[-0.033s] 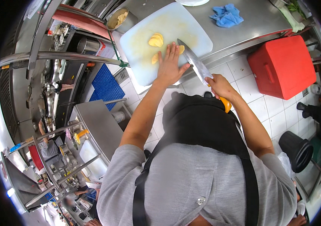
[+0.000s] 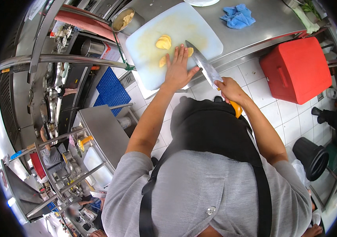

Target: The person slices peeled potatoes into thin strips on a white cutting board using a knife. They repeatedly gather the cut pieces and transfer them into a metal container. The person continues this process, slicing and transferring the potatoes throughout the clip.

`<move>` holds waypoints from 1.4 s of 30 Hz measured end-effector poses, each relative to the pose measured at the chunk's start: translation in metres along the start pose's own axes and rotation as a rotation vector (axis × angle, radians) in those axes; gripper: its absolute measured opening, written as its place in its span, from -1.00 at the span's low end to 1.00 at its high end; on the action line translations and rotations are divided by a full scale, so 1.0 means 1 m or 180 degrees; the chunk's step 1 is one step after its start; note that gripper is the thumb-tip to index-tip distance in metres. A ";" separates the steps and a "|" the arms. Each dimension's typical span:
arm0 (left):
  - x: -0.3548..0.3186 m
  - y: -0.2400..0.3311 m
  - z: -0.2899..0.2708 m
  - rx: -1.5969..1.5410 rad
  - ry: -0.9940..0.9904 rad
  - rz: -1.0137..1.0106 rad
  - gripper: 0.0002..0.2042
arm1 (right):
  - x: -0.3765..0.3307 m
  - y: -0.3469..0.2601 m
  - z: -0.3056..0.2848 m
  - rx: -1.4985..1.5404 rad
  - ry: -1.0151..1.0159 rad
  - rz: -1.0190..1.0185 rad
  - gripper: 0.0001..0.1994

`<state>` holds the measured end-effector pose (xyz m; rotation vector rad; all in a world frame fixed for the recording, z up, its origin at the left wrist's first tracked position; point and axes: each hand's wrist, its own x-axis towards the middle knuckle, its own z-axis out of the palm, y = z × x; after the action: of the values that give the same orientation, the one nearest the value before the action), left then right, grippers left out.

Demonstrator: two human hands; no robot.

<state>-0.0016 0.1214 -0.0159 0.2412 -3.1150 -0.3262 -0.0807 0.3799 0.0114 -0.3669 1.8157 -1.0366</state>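
A steel worktop runs along the far side of the kitchen, a red box at its near right. On it lies a white cutting board. The right hand curls its fingers around the orange-handled knife, blade tip over the board. The left hand lies palm-down, little finger and thumb spread, yellow pieces beside and beyond its fingers.

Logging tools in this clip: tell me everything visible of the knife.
The knife has a broad, shiny, metal-looking blade tapering to a point, and an orange-yellow handle partly hidden in the right hand's grip. It slants, tip forward and left, over the near edge of the board, beside a yellow piece and the left hand. Blade contact with these is unclear.
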 end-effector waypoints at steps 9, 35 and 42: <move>-0.001 0.001 -0.001 -0.0014 0.0072 0.0059 0.00 | 0.007 0.006 0.003 -0.0003 -0.0041 -0.0046 -0.55; -0.003 0.004 0.001 0.0162 0.0255 -0.0105 -0.11 | 0.005 -0.003 -0.017 -0.0416 0.0237 -0.0221 -0.57; 0.003 0.008 0.006 -0.0920 0.1822 -0.0055 -0.66 | -0.001 -0.018 -0.013 -0.0721 0.0117 -0.0226 -0.56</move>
<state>-0.0056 0.1295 -0.0200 0.2949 -2.4706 -0.5813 -0.0952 0.3761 0.0286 -0.5557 1.9713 -0.8921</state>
